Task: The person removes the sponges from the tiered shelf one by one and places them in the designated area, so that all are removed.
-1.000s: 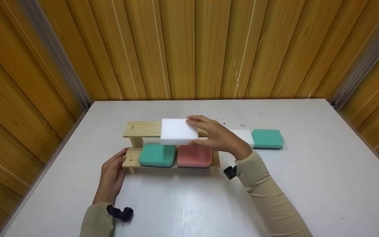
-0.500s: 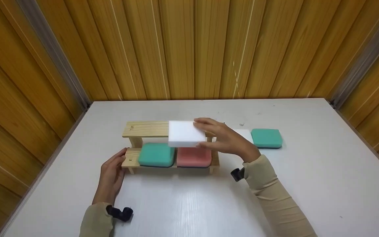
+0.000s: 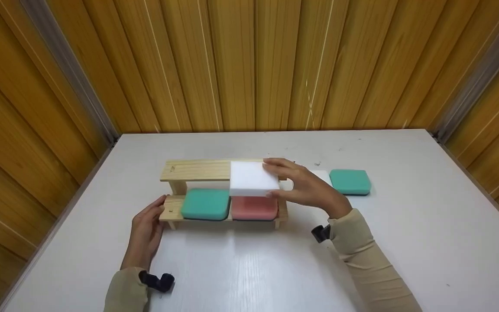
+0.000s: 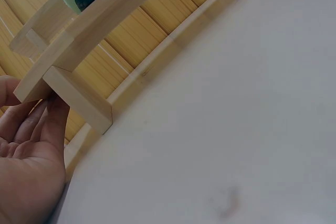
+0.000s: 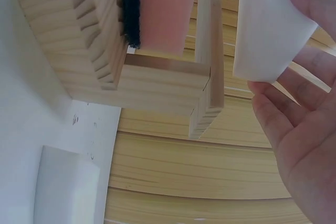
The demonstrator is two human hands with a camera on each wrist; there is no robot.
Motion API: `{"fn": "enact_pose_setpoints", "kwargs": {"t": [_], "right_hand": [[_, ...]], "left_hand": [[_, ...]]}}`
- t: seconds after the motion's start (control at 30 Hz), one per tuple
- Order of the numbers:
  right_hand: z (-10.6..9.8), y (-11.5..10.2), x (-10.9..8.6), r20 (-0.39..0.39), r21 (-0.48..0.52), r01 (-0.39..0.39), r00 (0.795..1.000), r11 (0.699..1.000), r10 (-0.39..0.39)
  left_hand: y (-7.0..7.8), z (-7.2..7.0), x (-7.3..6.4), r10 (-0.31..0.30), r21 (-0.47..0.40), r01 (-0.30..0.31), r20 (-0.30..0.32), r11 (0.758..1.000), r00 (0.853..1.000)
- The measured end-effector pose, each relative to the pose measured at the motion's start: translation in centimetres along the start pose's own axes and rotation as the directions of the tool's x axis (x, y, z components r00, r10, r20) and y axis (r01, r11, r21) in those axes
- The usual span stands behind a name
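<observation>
My right hand [image 3: 308,186] holds a white sponge block [image 3: 253,178] by its right edge, thumb on the near side and fingers on the far side. The right wrist view shows this white block [image 5: 273,30] raised apart from the upper board of a two-step wooden rack [image 3: 195,170]. On the lower step lie a green sponge [image 3: 206,203] and a pink sponge [image 3: 254,209], partly covered by the white block in the head view. My left hand [image 3: 145,229] grips the lower step's left end, with fingertips beneath the board [image 4: 63,56] in the left wrist view.
Right of the rack, a second white block [image 3: 323,175] lies on the white table [image 3: 405,242], partly hidden behind my right hand. Beside it is another green sponge [image 3: 350,182]. Wood-patterned panels [image 3: 232,65] enclose the table's back and sides.
My right hand has carried the white sponge block rightward and slightly down, along the upper step to its right half. The left hand stays at the rack's end.
</observation>
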State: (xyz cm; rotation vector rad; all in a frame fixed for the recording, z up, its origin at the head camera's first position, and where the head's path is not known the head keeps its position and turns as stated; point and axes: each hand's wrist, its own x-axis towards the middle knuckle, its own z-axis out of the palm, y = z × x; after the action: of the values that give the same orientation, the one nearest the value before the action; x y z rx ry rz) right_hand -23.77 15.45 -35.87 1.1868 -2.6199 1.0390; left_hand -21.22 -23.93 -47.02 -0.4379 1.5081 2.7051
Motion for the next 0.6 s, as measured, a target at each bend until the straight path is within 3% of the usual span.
{"fn": "enact_pose_setpoints", "kwargs": {"t": [0.6], "right_hand": [[-0.1, 0.7, -1.9, -0.046, -0.025, 0.003, 0.999, 1.000, -0.004]], "left_hand": [[0.1, 0.1, -0.1, -0.013, -0.016, 0.013, -0.018, 1.000, 1.000]]}}
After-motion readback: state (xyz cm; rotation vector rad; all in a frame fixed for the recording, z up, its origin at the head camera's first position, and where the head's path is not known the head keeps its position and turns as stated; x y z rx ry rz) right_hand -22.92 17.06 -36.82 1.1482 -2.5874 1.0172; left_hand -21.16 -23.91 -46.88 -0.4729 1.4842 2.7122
